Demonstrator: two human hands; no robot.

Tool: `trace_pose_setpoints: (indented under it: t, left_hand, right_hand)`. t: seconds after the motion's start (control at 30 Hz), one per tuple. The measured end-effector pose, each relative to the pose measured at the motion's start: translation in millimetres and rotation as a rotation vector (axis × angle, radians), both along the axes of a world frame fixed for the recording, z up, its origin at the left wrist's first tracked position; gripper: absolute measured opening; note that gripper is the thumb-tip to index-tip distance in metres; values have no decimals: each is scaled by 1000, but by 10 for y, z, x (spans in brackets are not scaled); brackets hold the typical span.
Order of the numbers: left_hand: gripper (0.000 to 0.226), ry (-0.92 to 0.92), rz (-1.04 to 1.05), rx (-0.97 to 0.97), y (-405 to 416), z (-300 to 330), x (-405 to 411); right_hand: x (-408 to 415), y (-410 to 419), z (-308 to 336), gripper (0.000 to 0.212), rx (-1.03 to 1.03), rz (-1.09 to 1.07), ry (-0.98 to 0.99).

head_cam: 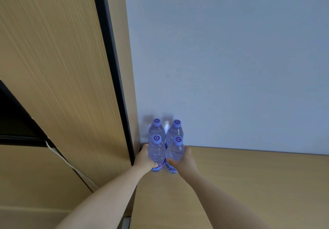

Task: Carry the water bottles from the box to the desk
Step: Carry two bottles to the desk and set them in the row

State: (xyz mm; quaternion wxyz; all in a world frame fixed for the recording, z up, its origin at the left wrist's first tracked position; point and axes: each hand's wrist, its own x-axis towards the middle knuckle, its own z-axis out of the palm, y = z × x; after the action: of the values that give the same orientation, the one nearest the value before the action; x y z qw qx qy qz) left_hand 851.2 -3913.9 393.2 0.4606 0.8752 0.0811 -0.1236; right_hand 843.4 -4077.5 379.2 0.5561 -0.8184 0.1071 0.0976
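Several clear water bottles with purple caps stand upright in a tight square at the desk's [231, 184] far left corner, against the white wall. My left hand [144, 159] grips the near left bottle [156, 153] around its body. Around the near right bottle [175, 153] my right hand [185, 161] is wrapped. The two rear bottles [156, 130] [175, 131] stand just behind, touching the front pair. The box is not in view.
A tall wooden panel [62, 68] with a dark edge strip [114, 68] rises directly left of the bottles. A white cable [71, 166] runs down the lower wooden surface on the left. The white wall [231, 59] backs the desk.
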Motion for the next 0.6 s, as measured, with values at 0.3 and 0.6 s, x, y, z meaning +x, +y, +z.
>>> trace_pose_setpoints:
  t: [0.3,0.6]
  left_hand:
    - [7,121,172,74,55,-368,-383]
    - [25,230,255,239,867,-578,-1288]
  right_hand:
    - [-355,-63,-306,23,-231,138,139]
    - [-676,821,-294,14,-299,544,110]
